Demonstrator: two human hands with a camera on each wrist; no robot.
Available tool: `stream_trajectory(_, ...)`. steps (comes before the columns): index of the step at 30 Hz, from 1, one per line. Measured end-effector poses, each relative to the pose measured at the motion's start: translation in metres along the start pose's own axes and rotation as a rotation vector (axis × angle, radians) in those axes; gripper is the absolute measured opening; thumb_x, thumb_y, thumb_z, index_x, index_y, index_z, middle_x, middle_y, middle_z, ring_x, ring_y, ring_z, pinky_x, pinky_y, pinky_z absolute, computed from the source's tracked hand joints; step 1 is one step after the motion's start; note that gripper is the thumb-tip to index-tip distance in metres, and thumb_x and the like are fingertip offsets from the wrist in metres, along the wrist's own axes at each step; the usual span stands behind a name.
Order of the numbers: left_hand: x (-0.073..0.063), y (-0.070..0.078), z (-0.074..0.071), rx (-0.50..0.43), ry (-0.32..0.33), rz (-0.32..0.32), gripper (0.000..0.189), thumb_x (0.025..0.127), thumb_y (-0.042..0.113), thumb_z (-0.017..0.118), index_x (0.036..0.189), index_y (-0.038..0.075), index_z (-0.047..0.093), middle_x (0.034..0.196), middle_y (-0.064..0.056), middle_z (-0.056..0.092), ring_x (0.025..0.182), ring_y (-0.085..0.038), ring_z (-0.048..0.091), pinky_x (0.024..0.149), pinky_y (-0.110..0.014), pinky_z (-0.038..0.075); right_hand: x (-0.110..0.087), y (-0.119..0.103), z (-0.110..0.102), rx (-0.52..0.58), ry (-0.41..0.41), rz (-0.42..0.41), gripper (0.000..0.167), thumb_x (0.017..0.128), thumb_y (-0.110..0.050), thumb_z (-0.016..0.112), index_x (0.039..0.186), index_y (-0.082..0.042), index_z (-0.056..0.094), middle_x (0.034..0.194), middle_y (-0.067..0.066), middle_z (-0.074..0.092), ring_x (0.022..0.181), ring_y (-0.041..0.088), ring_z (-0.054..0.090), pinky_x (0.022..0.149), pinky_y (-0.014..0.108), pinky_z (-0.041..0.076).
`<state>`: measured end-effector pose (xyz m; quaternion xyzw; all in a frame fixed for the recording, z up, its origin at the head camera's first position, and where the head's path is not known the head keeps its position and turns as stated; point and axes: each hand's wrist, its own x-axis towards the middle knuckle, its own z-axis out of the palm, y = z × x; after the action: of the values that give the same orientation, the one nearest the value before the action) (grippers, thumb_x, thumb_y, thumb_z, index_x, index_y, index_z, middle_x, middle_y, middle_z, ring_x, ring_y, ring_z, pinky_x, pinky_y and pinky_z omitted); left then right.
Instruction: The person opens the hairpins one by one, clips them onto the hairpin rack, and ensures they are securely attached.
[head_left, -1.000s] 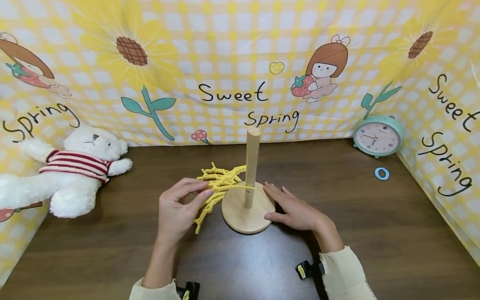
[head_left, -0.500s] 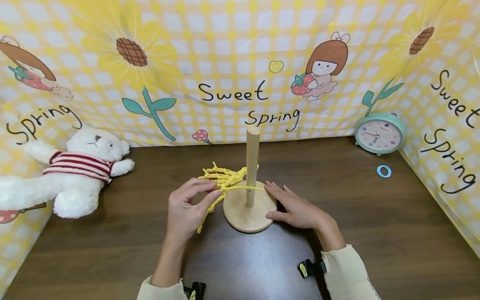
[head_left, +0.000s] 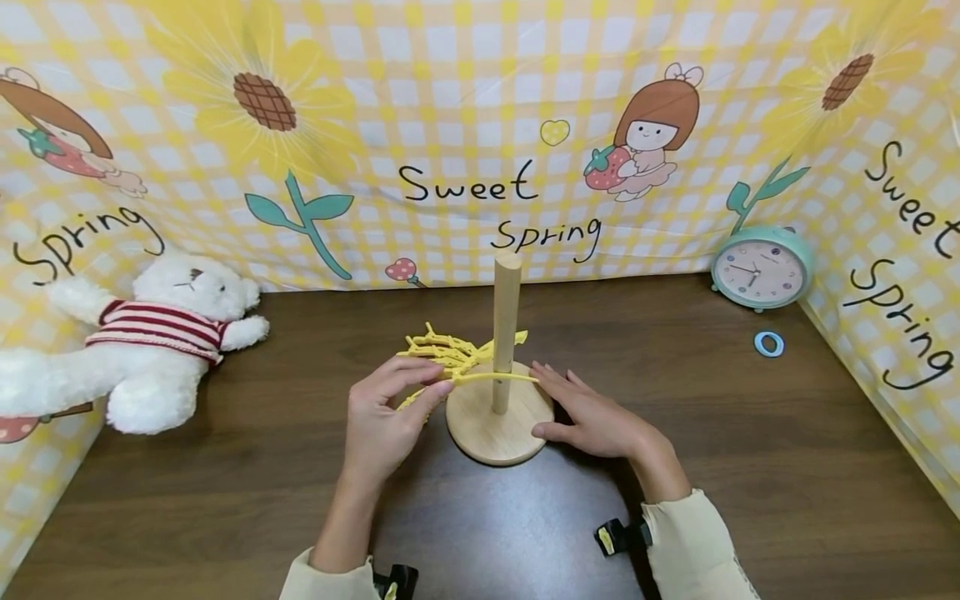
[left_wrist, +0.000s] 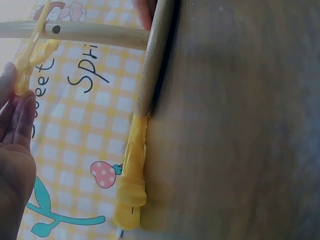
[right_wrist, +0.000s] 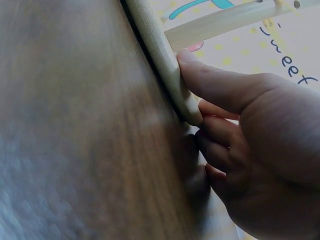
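My left hand [head_left: 386, 412] pinches a yellow plastic branch [head_left: 487, 377] between thumb and fingertips. One thin prong of it runs in front of the upright wooden post [head_left: 507, 308], low down beside a small drilled hole seen in the left wrist view. A second yellow tip [head_left: 521, 337] shows at the right of the post. The post rises from a round wooden base [head_left: 491, 442]. With fingers fairly straight, my right hand [head_left: 592, 421] rests on the right edge of that base. More yellow branches [head_left: 442, 346] lie to its left, partly hidden behind my left hand.
A white teddy bear [head_left: 161, 337] in a striped top lies at the left. Far right stands a mint alarm clock [head_left: 760, 268], a small blue ring [head_left: 768, 343] in front of it. A printed yellow cloth [head_left: 465, 108] bounds the dark wooden table [head_left: 225, 508].
My left hand has shifted a little to the right, and the branch's prong now reaches past the post. A yellow tip has come out at the post's right side. My right hand stays put.
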<state>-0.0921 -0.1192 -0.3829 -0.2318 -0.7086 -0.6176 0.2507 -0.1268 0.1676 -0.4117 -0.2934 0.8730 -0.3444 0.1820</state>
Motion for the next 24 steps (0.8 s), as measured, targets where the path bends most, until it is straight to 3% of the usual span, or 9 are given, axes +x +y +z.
stream_trajectory(7, -0.0016, -0.0032, 0.0021, 0.087, -0.023, -0.015, 0.022, 0.075, -0.014, 0.083, 0.095, -0.005, 0.077, 0.097, -0.015, 0.074, 0.093, -0.020, 0.069, 0.080, -0.030, 0.059, -0.0015, -0.0022, -0.0006, 0.000, 0.000, 0.006, 0.081, 0.099, -0.034, 0.067, 0.163, -0.012, 0.021, 0.168, 0.010, 0.016, 0.154, 0.026, 0.011, 0.123, 0.049, 0.006)
stream_trajectory(16, -0.0005, -0.0027, 0.0020, 0.084, -0.047, -0.008, 0.023, 0.077, -0.013, 0.082, 0.098, -0.005, 0.076, 0.100, -0.018, 0.073, 0.097, -0.020, 0.069, 0.084, -0.025, 0.057, -0.0002, -0.0016, -0.0010, -0.009, 0.009, -0.001, 0.082, 0.099, -0.034, 0.068, 0.162, -0.009, 0.021, 0.168, 0.010, 0.016, 0.154, 0.028, 0.011, 0.123, 0.051, 0.008)
stream_trajectory(24, -0.0022, -0.0067, -0.0005, 0.061, -0.089, -0.027, 0.025, 0.078, -0.014, 0.080, 0.102, -0.006, 0.075, 0.102, -0.021, 0.072, 0.098, -0.023, 0.069, 0.084, -0.031, 0.058, -0.0009, -0.0016, -0.0001, -0.013, 0.004, 0.032, 0.078, 0.100, -0.038, 0.066, 0.161, -0.011, 0.026, 0.167, 0.013, 0.017, 0.154, 0.030, 0.009, 0.123, 0.053, 0.009)
